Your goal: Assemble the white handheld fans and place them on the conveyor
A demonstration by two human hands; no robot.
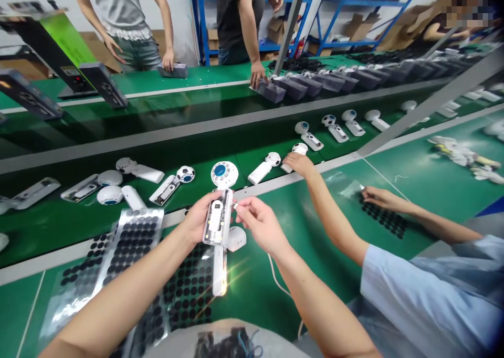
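Note:
My left hand point(200, 217) is closed around a white handheld fan point(216, 227), held upright with its round blue-centred head at the top. Its handle has a clear front with parts showing inside. At the handle's right side, my right hand point(260, 222) pinches the small plug of a white USB cable point(235, 206). The plug is at the handle's edge; whether it is inserted I cannot tell. A thin white cord point(277, 276) runs below my right hand. Just beneath lies a second white fan point(219, 282), with a bright glow near its handle's end.
Sheets of black round pads point(136, 242) lie left under my left arm. A green conveyor point(240, 164) carries several fans. On the right, a co-worker's hand point(300, 164) touches a fan, the other a pad sheet point(384, 219). A metal post point(417, 111) slants across; people handle grey boxes point(271, 91) opposite.

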